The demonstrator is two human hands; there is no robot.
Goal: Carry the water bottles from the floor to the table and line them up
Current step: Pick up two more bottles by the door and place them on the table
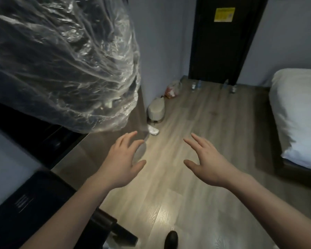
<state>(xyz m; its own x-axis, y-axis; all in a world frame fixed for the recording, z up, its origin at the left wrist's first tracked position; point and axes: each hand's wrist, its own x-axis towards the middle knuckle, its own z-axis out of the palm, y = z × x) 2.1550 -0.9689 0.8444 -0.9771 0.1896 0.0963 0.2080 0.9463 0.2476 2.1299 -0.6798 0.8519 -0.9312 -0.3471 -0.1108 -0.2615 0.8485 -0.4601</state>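
Observation:
Several small water bottles stand on the wooden floor far ahead, by the foot of a dark door: two close together [195,85] at the left, another bottle [233,88] at the right with a taller one [225,83] beside it. They are small and blurred. My left hand [123,161] and my right hand [207,161] are held out in front of me above the floor, fingers spread, holding nothing. Both are far from the bottles. No table top shows plainly.
A large bundle wrapped in clear plastic [61,62] hangs at the upper left. A round beige stool [156,110], a white slipper [153,130] and a plastic bag [172,89] lie along the left wall. A bed with white bedding [298,112] fills the right. Dark furniture [34,209] stands lower left.

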